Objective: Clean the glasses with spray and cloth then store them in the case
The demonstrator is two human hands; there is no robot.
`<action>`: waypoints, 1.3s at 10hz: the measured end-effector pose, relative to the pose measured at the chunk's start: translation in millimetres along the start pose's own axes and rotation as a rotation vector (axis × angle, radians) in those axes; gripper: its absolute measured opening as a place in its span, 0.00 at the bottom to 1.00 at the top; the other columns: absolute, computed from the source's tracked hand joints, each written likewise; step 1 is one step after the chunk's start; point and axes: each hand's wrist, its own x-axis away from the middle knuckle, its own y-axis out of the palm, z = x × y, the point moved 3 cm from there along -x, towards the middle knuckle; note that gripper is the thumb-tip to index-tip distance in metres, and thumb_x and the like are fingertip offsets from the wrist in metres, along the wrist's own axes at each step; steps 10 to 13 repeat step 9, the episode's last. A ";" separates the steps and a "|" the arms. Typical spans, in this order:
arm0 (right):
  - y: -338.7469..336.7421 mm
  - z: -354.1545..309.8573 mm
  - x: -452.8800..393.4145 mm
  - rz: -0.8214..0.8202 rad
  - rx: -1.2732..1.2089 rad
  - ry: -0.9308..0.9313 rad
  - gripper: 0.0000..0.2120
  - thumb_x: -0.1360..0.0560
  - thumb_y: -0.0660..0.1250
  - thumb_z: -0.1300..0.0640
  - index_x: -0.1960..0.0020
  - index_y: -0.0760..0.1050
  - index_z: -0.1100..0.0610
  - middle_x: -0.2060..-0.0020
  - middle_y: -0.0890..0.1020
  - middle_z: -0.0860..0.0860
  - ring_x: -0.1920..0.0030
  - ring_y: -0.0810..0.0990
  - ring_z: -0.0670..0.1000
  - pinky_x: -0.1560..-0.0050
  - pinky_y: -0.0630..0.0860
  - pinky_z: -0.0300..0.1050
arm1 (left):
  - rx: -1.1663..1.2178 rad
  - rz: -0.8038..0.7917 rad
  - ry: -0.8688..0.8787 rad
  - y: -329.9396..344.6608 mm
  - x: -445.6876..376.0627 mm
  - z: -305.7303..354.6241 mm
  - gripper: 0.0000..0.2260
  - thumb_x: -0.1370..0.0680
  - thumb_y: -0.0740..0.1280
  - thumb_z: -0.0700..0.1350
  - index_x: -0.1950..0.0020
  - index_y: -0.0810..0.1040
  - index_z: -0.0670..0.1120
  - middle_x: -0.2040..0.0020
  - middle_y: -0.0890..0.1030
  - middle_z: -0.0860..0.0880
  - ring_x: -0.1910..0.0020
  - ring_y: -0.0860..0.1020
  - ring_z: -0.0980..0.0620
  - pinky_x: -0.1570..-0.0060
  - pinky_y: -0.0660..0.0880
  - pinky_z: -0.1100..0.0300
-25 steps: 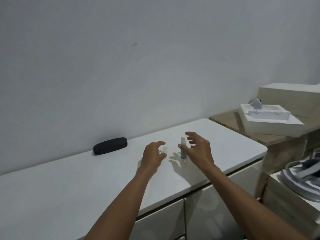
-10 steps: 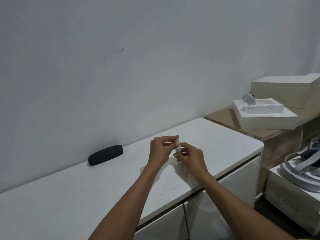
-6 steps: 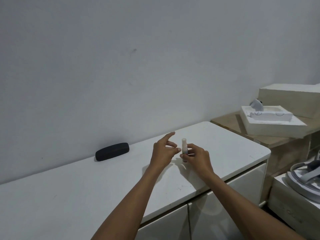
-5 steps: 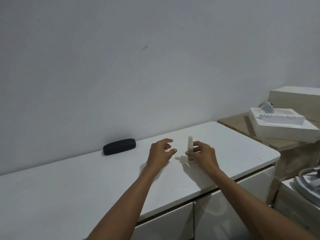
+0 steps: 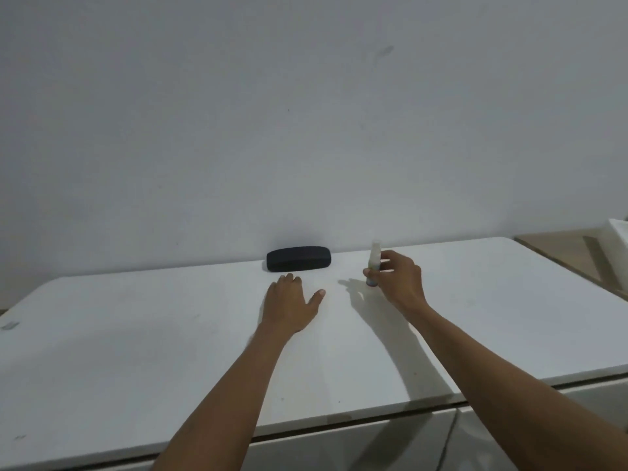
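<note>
A black glasses case (image 5: 298,259) lies shut on the white cabinet top (image 5: 136,334), close to the wall. My left hand (image 5: 289,305) stretches toward it with straight fingers, its fingertips just short of the case's front edge. To the right, a small white spray bottle (image 5: 373,265) stands upright, and my right hand (image 5: 397,278) holds its lower part between thumb and fingers. No glasses and no cloth are in view.
The grey wall rises right behind the case. At the far right edge sit a brown surface (image 5: 574,253) and the corner of a white box (image 5: 620,229). Cabinet doors (image 5: 373,447) show below the front edge.
The camera has turned left. My left hand has left the bottle and moved toward the case. My right hand still holds the upright bottle.
</note>
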 end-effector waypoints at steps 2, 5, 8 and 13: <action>42.1 3.6 -51.7 0.012 0.004 0.018 0.12 0.27 0.76 0.58 0.44 0.82 0.56 0.59 0.84 0.51 0.63 0.81 0.43 0.59 0.75 0.42 | -0.035 0.011 0.023 10.0 -10.5 -3.5 0.31 0.18 0.55 0.62 0.25 0.67 0.39 0.24 0.68 0.42 0.24 0.63 0.43 0.26 0.59 0.51; 85.6 9.3 -107.8 0.012 0.017 0.009 0.13 0.26 0.76 0.58 0.42 0.81 0.56 0.55 0.84 0.52 0.64 0.82 0.44 0.47 0.82 0.49 | -0.052 -0.020 0.027 25.2 -24.2 -10.5 0.35 0.18 0.53 0.63 0.20 0.59 0.39 0.19 0.60 0.41 0.19 0.55 0.44 0.20 0.50 0.49; 87.9 16.0 -111.9 -0.046 0.008 0.075 0.23 0.29 0.77 0.61 0.35 0.79 0.55 0.47 0.86 0.54 0.48 0.84 0.55 0.41 0.80 0.53 | -0.027 0.003 0.038 24.4 -25.1 -10.3 0.35 0.18 0.54 0.63 0.21 0.60 0.38 0.19 0.60 0.40 0.19 0.56 0.44 0.20 0.51 0.49; 76.5 10.2 -108.1 -0.027 -0.004 0.118 0.26 0.30 0.77 0.64 0.33 0.77 0.56 0.44 0.85 0.56 0.49 0.82 0.54 0.44 0.79 0.49 | -0.030 -0.020 0.018 21.6 -22.6 -11.4 0.35 0.18 0.54 0.63 0.20 0.59 0.39 0.19 0.59 0.41 0.19 0.55 0.44 0.20 0.50 0.50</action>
